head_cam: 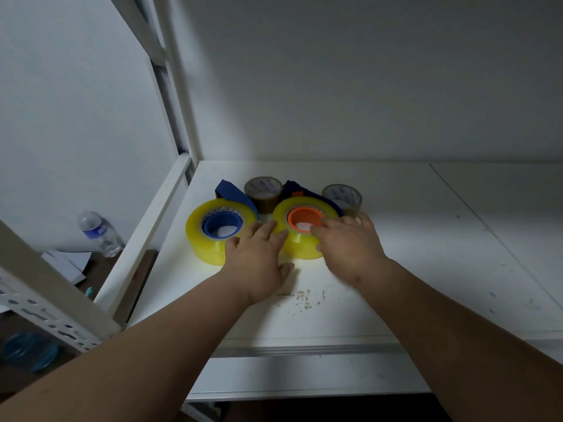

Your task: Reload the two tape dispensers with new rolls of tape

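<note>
Water bottle (99,233): at the left edge of the frame, below the shelf level, a clear plastic bottle with a blue label stands tilted beside some white paper.
Your left arm: it reaches in from the lower left corner, forearm bare, angled up toward the frame's centre.
Your left hand (259,257): palm down, fingers straight and spread loosely; it grips nothing. The fingertips lie in the gap between the two yellow rolls, touching the right one's side; the thumb side sits against the left one.
Blue-core dispenser (221,225): left of centre on the white shelf (426,239), it carries a fat yellow roll lying flat, with a blue arm rising behind it.
Left brown roll (263,193): a smaller roll standing just behind, between the two dispensers.
Orange-core dispenser (300,226): at centre, also loaded with a yellow roll lying flat, a dark blue arm behind.
Your right hand (347,245): palm down, fingers relaxed and draped over the orange-core roll's top and right edge, not curled round it.
Right brown roll (342,197): upright behind your right fingers; whether they touch it, you cannot tell.
Your right arm: it enters from the lower right corner.
</note>
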